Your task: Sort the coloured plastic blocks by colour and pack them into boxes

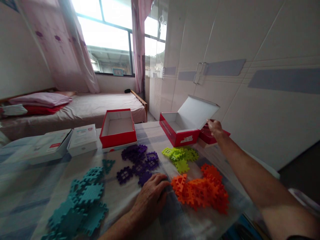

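Observation:
My right hand (214, 127), at the end of the outstretched arm, pinches the edge of the raised box lid (197, 111), white on its inner side. The lid belongs to a red cardboard box (185, 137) with a bare white interior. My left hand (152, 195) rests on the cloth with its fingers loosely laid down and nothing seen in it. Just beyond its fingertips lie purple interlocking tiles (125, 175). Orange interlocking tiles (200, 191) are heaped to its right, and yellow-green tiles (181, 156) lie in front of the box.
Teal interlocking tiles (85, 196) spread at the left front. A second open red box (118, 140) and white boxes (82, 140) line the table's far side. Another red box (208, 136) sits behind the right hand. Beyond are a bed (105, 103) and a wardrobe (225, 43).

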Demonstrator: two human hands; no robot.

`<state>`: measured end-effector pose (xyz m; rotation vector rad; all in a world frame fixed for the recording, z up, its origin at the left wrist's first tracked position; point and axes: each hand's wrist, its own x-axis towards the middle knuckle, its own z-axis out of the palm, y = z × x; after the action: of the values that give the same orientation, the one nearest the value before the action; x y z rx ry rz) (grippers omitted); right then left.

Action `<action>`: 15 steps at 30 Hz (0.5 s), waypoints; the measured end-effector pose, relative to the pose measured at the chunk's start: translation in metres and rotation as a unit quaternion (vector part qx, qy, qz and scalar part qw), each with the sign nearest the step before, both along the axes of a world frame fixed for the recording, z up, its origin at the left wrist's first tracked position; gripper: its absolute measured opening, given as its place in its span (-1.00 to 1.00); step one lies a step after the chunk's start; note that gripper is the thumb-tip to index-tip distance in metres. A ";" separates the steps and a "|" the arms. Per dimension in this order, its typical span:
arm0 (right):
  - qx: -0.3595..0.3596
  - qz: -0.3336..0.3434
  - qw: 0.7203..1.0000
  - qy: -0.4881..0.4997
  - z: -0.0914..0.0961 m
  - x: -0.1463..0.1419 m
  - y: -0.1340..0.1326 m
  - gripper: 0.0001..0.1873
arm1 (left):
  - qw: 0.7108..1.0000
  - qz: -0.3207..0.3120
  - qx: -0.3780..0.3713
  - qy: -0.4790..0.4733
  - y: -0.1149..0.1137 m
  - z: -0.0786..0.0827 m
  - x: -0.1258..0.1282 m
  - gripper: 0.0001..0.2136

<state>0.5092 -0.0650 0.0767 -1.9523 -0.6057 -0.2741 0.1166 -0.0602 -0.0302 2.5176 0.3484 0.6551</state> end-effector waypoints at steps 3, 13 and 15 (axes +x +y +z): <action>0.013 -0.061 0.998 -0.010 -0.010 -0.017 -0.017 -0.75 | 1.000 -0.004 -0.002 0.001 0.000 0.001 -0.001 -0.68; -0.278 0.378 0.874 -0.123 -0.049 -0.112 -0.048 -0.38 | 1.000 -0.008 0.003 0.001 0.001 -0.001 -0.001 -0.69; -0.343 0.384 0.849 -0.119 -0.053 -0.123 -0.046 -0.20 | 1.000 -0.012 0.005 0.002 0.002 -0.001 -0.001 -0.70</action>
<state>0.3866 -0.1105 0.0242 -2.1438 -1.7778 0.2561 0.1156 -0.0583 -0.0316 2.5278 0.3178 0.6453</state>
